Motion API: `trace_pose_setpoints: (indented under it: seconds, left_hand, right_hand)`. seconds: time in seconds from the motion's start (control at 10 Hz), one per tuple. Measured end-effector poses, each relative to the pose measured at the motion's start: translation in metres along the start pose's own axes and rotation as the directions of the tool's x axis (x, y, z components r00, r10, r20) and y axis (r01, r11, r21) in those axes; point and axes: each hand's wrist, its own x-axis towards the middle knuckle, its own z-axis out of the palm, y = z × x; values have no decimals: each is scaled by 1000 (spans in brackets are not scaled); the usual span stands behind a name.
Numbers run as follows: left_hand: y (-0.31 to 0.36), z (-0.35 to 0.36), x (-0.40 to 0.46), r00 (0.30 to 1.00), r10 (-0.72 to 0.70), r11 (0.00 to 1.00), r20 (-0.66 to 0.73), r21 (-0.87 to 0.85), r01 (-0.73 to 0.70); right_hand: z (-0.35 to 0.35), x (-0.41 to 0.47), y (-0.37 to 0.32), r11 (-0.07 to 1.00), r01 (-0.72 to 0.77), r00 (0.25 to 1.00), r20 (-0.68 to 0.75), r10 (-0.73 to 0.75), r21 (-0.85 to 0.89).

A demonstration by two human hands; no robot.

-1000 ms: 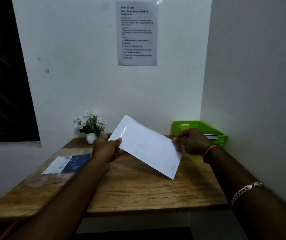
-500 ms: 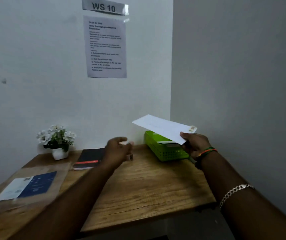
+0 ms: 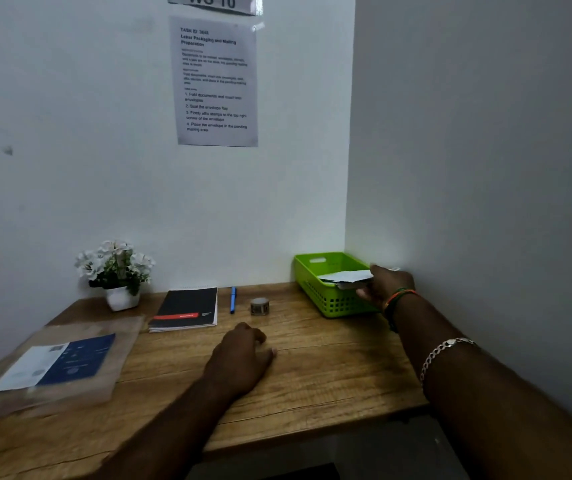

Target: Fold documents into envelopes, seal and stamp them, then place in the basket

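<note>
At nine o'clock, near the table's (image 3: 329, 375) left edge, a clear plastic sleeve (image 3: 69, 362) lying flat with a blue-and-white sheet (image 3: 55, 362) inside. At ten o'clock, against the back wall, a white pot of white flowers (image 3: 115, 271). Just right of it, at eleven, a black notebook (image 3: 185, 308) with a red stripe; beside that a blue pen (image 3: 232, 299) pointing toward the wall, then a small roll of stamps (image 3: 260, 305) at twelve. At the centre, left hand (image 3: 243, 355) resting palm down on the wood, fingers loosely bent, gripping nothing. At two o'clock, tucked into the corner, a green basket (image 3: 326, 299). Over its near right rim, right hand (image 3: 386, 284) pinching a white envelope (image 3: 346, 276) by its right end, the envelope lying low inside the basket over other papers there. Above, on the wall at twelve, a printed instruction sheet (image 3: 217, 81) under a "WS 10" label (image 3: 212, 1).
</note>
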Motion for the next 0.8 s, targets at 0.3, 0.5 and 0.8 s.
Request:
trace_pose_setpoints:
  seconds: [0.3, 0.5, 0.8]
  left_hand:
    - [-4, 4, 2, 999, 9, 1000, -33, -26, -10]
    - [-5, 6, 4, 1000, 6, 999, -20, -34, -7]
    - [4, -2, -4, 1000, -24, 999, 8, -27, 24]
  right_hand:
    - [4, 7, 22, 921, 162, 966, -134, -222, -353]
    - [7, 15, 32, 813, 239, 944, -70, -323, -530]
    - [6, -18, 42, 691, 348, 924, 106, -367, -633]
